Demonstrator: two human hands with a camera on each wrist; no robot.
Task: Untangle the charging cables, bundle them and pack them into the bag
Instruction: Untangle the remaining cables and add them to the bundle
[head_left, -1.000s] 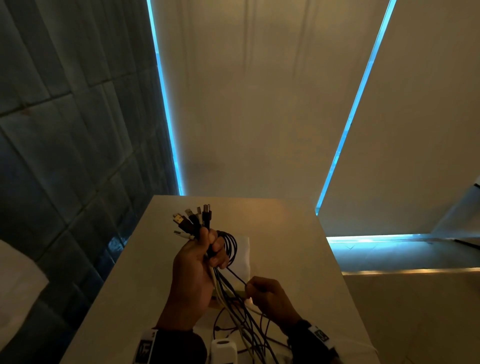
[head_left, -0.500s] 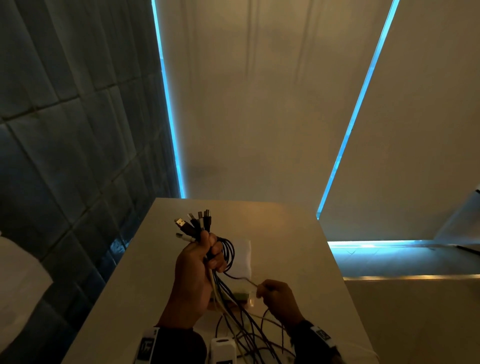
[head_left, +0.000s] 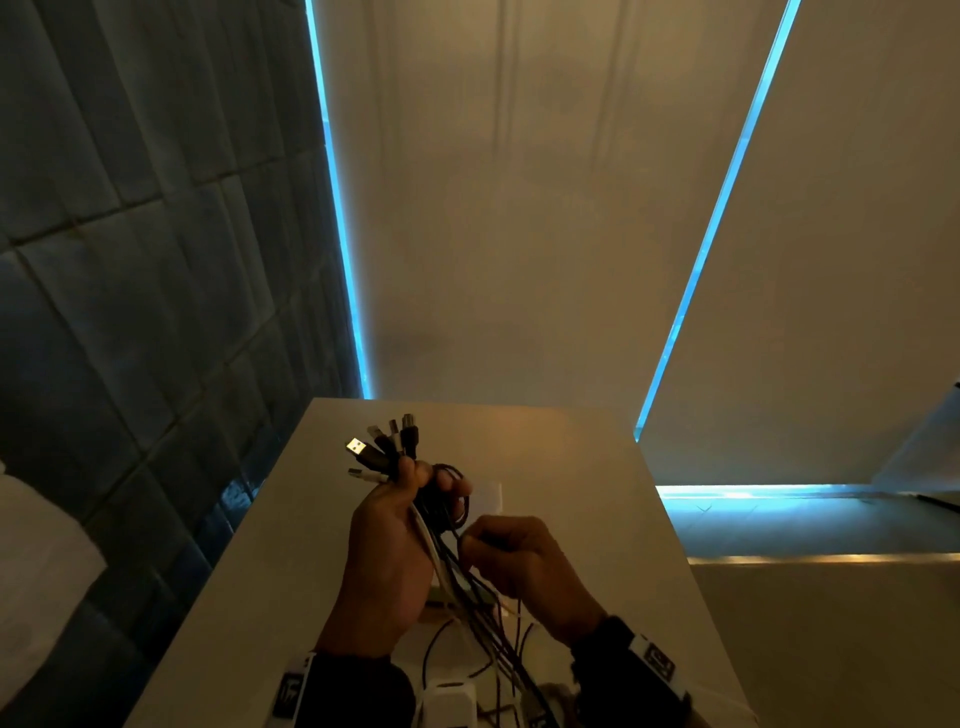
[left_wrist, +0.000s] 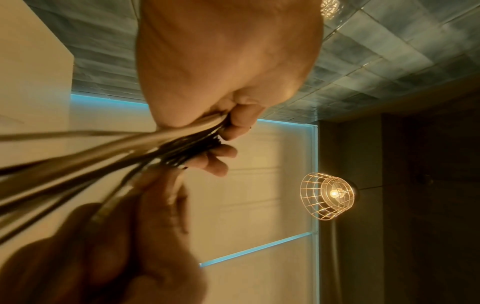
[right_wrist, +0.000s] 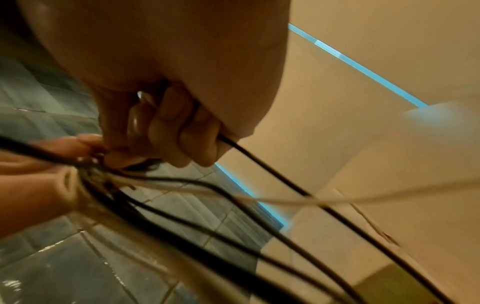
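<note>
My left hand (head_left: 400, 525) is held up above the table (head_left: 270, 571) and grips a bunch of black and white charging cables (head_left: 441, 540). Their plug ends (head_left: 384, 447) fan out above my thumb. In the left wrist view the cables (left_wrist: 145, 152) run blurred out of my left hand (left_wrist: 228, 131). Just right of that, my right hand (head_left: 514, 561) has its fingers curled round one black cable (right_wrist: 285, 181); the right wrist view shows my right hand (right_wrist: 171, 131) close against the bunch. The loose ends hang down to the table. No bag is recognisable.
A flat white item (head_left: 488, 496) lies on the table behind my hands. A white block (head_left: 449, 701) sits at the near edge among loose cable. Tiled wall (head_left: 130, 260) stands left of the table, and the table drops off on the right. A caged lamp (left_wrist: 328, 196) glows.
My right hand has come up and left, from low beside the hanging cables to right against the bunch under my left hand. My left hand stays put with its bunch.
</note>
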